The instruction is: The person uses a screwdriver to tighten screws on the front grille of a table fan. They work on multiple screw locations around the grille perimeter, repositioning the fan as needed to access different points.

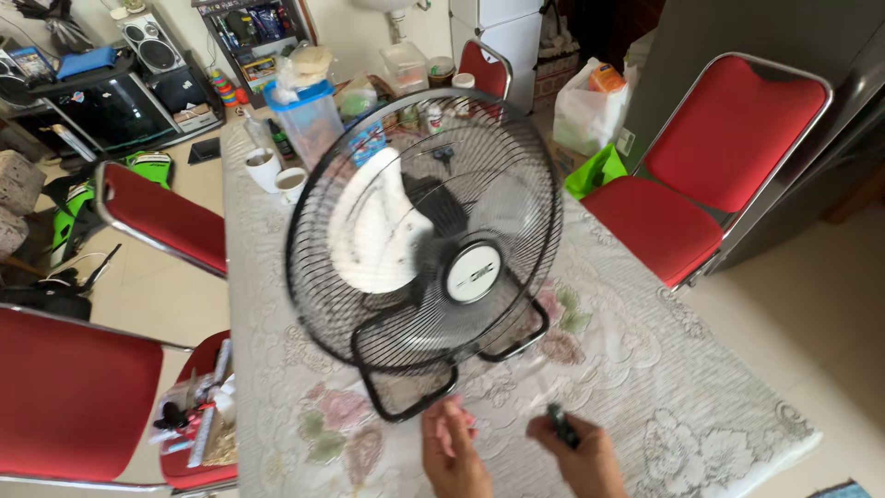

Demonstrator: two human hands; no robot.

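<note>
My left hand [454, 450] hovers low over the worktop [664, 387], fingers loosely curled, gripping nothing I can make out. My right hand [581, 454] is closed around a small dark tool [561, 425]. Just ahead, the black fan [426, 249] stands on its base, grille facing me, blocking the far worktop. Behind it sit two white cups [277, 175] and a clear container with a blue lid [309, 115], contents unclear. Red chairs [710, 157] flank both sides.
</note>
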